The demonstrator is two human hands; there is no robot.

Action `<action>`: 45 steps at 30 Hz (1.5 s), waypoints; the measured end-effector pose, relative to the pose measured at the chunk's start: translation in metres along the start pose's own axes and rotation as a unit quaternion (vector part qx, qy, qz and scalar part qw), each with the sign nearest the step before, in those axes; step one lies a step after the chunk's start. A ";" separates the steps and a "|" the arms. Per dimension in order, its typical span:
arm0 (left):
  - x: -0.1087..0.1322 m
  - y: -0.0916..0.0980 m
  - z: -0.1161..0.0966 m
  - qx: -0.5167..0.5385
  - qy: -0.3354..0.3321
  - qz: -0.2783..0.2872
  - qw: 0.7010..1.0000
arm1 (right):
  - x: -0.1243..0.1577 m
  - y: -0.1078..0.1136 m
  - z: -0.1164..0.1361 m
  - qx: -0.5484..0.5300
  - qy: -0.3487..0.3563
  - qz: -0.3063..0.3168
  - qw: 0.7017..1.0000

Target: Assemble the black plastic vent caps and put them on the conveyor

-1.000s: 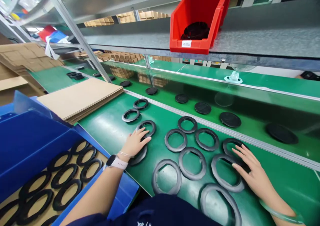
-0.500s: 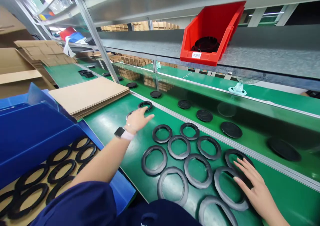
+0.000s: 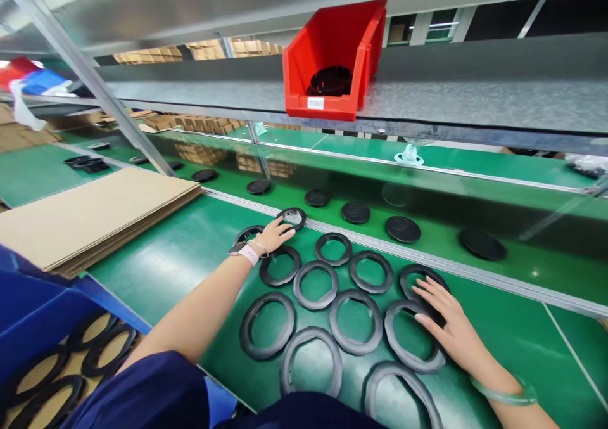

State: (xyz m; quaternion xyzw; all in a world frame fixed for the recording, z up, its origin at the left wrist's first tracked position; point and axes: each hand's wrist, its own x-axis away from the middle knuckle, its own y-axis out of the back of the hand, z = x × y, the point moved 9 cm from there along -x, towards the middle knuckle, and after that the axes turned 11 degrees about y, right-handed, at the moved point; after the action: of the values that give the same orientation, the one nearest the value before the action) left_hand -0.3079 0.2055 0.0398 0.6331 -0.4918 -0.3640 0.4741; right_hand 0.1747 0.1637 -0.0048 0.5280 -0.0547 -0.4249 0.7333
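Note:
Several black rings lie on the green table. My left hand, with a watch at the wrist, is at a small ring near the metal rail; its thumb and fingers are apart and the fingertips touch the ring's near edge. Another ring lies partly behind this hand. My right hand is spread over the right side of the group, fingers over a ring and beside a larger one.
Black discs lie in a row on the green strip beyond the rail. A red bin stands on the shelf above. Cardboard sheets are stacked left; a blue box holds more rings.
The view has turned to the right. My left hand has moved the small ring rightward, closer to the other rings and against the rail. My right hand stays over the same rings.

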 end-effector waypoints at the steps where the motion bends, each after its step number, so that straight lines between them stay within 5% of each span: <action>1: 0.004 -0.009 -0.008 0.003 -0.020 0.029 0.999 | -0.001 0.000 0.001 -0.003 -0.001 0.003 1.000; 6: 0.031 -0.031 -0.035 0.009 -0.089 0.143 0.986 | -0.005 0.004 0.012 -0.010 -0.006 0.007 1.000; 11: 0.049 -0.036 -0.037 -0.009 -0.102 0.185 0.977 | -0.010 0.011 0.019 -0.019 -0.019 0.008 1.000; 21: 0.068 -0.042 -0.040 -0.056 -0.085 0.153 0.983 | -0.005 0.019 0.013 -0.052 -0.030 -0.033 0.998; 26: 0.082 -0.023 -0.047 -0.052 -0.114 0.092 0.988 | -0.002 0.023 0.003 -0.053 -0.047 -0.073 0.995; 31: 0.138 0.001 -0.071 -0.018 -0.173 0.035 0.984 | 0.001 0.034 -0.001 -0.042 -0.065 -0.130 0.988; 38: 0.250 -0.031 -0.118 0.061 -0.312 0.203 0.926 | 0.004 0.043 -0.004 -0.045 -0.069 -0.189 0.979; 42: 0.276 -0.044 -0.126 0.075 -0.322 0.247 0.911 | 0.004 0.044 -0.003 -0.046 -0.058 -0.189 0.979; 45: 0.274 -0.033 -0.121 0.095 -0.302 0.259 0.912 | 0.004 0.045 -0.002 -0.043 -0.048 -0.198 0.978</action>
State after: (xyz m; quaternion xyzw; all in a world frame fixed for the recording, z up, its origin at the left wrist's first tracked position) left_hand -0.1181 -0.0282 0.0440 0.3852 -0.7906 -0.3542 0.3179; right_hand 0.2039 0.1663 0.0301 0.4751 0.0346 -0.5885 0.6532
